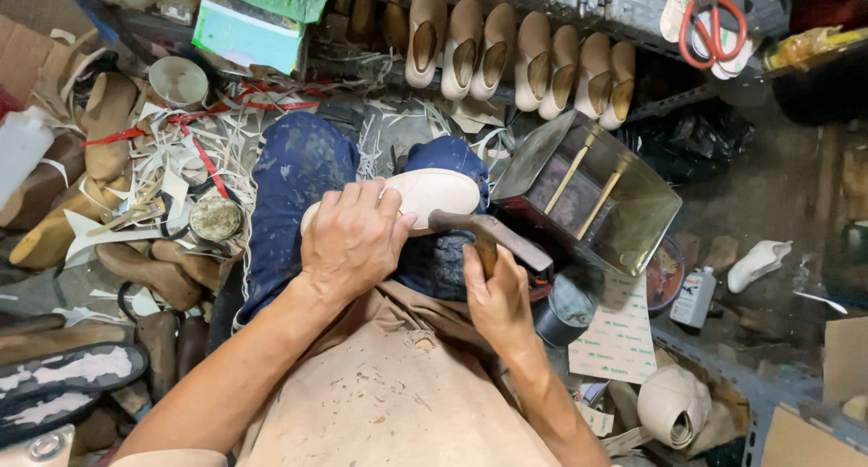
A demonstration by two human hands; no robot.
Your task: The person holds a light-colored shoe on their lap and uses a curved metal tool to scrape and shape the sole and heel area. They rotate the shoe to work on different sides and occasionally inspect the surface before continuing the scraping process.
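My left hand [351,241] presses down on a pale beige shoe [434,194] resting across my knees in blue trousers [294,173]. My right hand [495,297] is closed around the wooden handle of a hammer [493,234], whose dark metal head lies against the shoe's side near the toe. A tan apron [398,395] covers my lap below both hands.
A row of beige shoes on lasts [520,60] lines the shelf ahead, with red-handled scissors [714,28] at the right. An open metal box [588,196] holds sticks beside my right knee. Wooden lasts [149,273], scraps, a small tin [215,218] and soles [68,372] crowd the left.
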